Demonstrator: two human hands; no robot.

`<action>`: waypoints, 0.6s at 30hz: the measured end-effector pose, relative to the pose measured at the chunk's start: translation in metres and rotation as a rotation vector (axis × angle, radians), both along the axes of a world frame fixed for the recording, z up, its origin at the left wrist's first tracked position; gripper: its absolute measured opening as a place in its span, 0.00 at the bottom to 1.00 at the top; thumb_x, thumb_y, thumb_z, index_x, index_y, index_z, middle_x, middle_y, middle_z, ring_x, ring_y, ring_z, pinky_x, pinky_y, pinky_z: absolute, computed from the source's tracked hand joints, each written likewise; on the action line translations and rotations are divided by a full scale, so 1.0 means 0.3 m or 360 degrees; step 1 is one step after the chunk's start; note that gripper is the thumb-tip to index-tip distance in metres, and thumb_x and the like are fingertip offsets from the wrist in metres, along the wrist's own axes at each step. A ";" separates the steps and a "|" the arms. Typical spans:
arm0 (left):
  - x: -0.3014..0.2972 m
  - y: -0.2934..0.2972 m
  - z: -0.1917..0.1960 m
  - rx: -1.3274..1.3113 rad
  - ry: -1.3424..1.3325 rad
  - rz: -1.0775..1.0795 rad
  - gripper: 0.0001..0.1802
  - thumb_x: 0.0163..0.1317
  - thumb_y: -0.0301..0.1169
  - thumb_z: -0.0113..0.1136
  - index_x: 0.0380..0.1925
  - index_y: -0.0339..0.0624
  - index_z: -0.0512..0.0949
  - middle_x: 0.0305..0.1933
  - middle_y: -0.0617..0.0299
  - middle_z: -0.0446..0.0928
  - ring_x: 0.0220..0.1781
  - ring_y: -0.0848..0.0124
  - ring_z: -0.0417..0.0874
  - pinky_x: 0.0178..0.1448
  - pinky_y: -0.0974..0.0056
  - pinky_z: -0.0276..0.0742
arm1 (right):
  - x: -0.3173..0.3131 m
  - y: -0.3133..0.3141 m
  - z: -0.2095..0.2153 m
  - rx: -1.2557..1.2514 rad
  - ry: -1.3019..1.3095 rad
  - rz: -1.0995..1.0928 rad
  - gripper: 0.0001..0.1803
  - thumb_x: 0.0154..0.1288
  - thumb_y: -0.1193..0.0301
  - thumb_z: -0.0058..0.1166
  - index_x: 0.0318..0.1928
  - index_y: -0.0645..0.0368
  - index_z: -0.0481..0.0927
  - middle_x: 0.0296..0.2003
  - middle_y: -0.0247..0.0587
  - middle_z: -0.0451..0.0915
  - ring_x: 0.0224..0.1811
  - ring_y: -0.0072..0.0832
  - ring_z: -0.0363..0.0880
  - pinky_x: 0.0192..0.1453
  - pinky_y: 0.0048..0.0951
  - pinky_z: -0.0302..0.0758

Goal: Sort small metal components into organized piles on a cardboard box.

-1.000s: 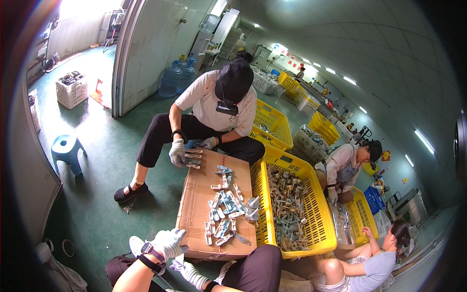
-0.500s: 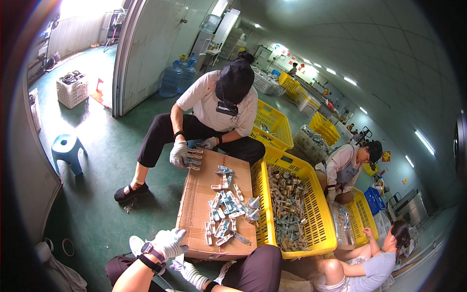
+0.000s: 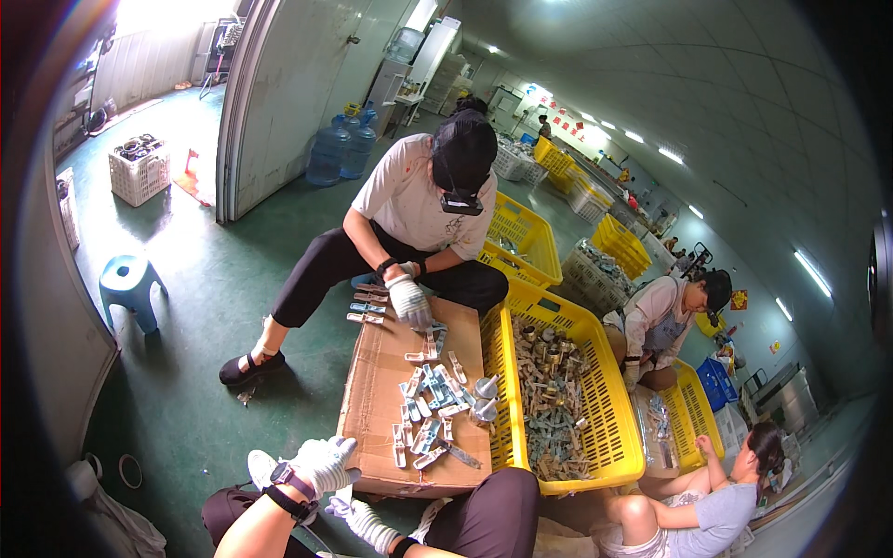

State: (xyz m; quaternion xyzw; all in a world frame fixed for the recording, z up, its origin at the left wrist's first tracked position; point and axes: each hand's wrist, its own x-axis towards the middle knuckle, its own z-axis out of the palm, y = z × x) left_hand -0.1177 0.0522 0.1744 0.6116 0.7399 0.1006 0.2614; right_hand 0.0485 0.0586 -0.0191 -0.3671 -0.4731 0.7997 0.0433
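Note:
My left hand, in a striped white glove with a watch at the wrist, hovers by the near left corner of a cardboard box. Its fingers are loosely bent and apart, with nothing visible in them. Below it, my right hand, also gloved, rests over my lap with fingers apart and no held thing visible. Small silvery metal clip-like parts lie scattered on the box, beside a few cone-shaped metal pieces. Opposite me, a co-worker's gloved hand reaches over the box's far end, near a row of similar parts.
Right of the box stands a yellow crate heaped with metal parts; another yellow crate is behind it. A blue stool stands at left. Two people sit at right, near a further yellow crate.
The co-worker opposite has set the held metal parts down in a row at the box's far left edge and moved a gloved hand rightward toward the pile. My hands have stayed put.

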 end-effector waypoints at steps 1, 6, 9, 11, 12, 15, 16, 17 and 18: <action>0.002 0.001 0.008 0.0003 0.0003 -0.0003 0.32 0.57 0.49 0.59 0.58 0.43 0.68 0.59 0.48 0.72 0.55 0.49 0.76 0.58 0.54 0.74 | 0.002 0.002 -0.005 0.0074 -0.0012 0.0041 0.11 0.73 0.71 0.45 0.52 0.60 0.72 0.37 0.32 0.74 0.39 0.24 0.73 0.48 0.26 0.74; 0.003 0.000 0.013 0.0005 -0.0004 -0.0003 0.32 0.58 0.49 0.59 0.58 0.43 0.68 0.58 0.47 0.72 0.55 0.49 0.76 0.58 0.54 0.74 | 0.009 0.006 -0.026 0.0172 -0.0016 0.0105 0.13 0.72 0.67 0.47 0.51 0.60 0.73 0.38 0.31 0.75 0.39 0.23 0.74 0.47 0.26 0.74; -0.006 -0.005 -0.002 0.0012 -0.0001 -0.0002 0.33 0.58 0.50 0.58 0.58 0.42 0.68 0.58 0.47 0.72 0.56 0.50 0.76 0.59 0.54 0.73 | 0.005 0.007 -0.025 0.0155 -0.0051 0.0131 0.13 0.72 0.68 0.47 0.52 0.61 0.72 0.39 0.33 0.76 0.39 0.24 0.75 0.47 0.26 0.74; -0.006 -0.001 0.006 0.0001 -0.0003 -0.0004 0.33 0.58 0.50 0.58 0.59 0.42 0.68 0.59 0.47 0.72 0.56 0.49 0.76 0.59 0.55 0.73 | 0.008 0.015 -0.049 0.0099 -0.0043 0.0129 0.13 0.73 0.71 0.46 0.53 0.62 0.71 0.40 0.34 0.75 0.41 0.25 0.75 0.48 0.26 0.75; -0.006 0.000 0.007 -0.0012 -0.0006 -0.0004 0.33 0.58 0.50 0.58 0.59 0.42 0.68 0.59 0.47 0.72 0.56 0.49 0.76 0.59 0.55 0.73 | 0.005 0.018 -0.063 0.0099 -0.0045 0.0131 0.13 0.73 0.71 0.46 0.53 0.62 0.71 0.40 0.34 0.75 0.41 0.25 0.75 0.48 0.26 0.75; -0.004 0.004 0.008 0.0005 0.0001 -0.0007 0.33 0.58 0.50 0.58 0.59 0.42 0.68 0.59 0.47 0.72 0.56 0.49 0.76 0.59 0.55 0.73 | 0.003 0.027 -0.133 -0.0275 0.0074 -0.0067 0.13 0.72 0.73 0.45 0.54 0.63 0.71 0.42 0.35 0.75 0.43 0.25 0.74 0.49 0.26 0.75; -0.005 0.001 0.003 0.0003 -0.0003 -0.0003 0.33 0.58 0.50 0.58 0.59 0.42 0.68 0.59 0.47 0.72 0.56 0.49 0.76 0.59 0.55 0.73 | 0.004 0.026 -0.144 -0.0285 0.0092 -0.0063 0.13 0.72 0.73 0.45 0.54 0.63 0.70 0.42 0.34 0.74 0.42 0.24 0.73 0.49 0.25 0.75; -0.006 -0.001 -0.002 0.0005 -0.0001 0.0001 0.33 0.58 0.50 0.58 0.59 0.43 0.68 0.59 0.48 0.72 0.56 0.50 0.76 0.59 0.55 0.73 | 0.005 0.025 -0.154 -0.0293 0.0111 -0.0058 0.13 0.72 0.74 0.44 0.55 0.63 0.70 0.42 0.34 0.74 0.42 0.24 0.73 0.48 0.24 0.75; -0.007 -0.003 -0.005 0.0007 0.0001 0.0005 0.33 0.58 0.50 0.58 0.59 0.43 0.68 0.59 0.48 0.72 0.56 0.50 0.76 0.59 0.54 0.73 | 0.003 0.025 -0.165 -0.0294 0.0107 -0.0055 0.13 0.72 0.74 0.44 0.55 0.63 0.70 0.42 0.34 0.74 0.42 0.24 0.73 0.48 0.24 0.75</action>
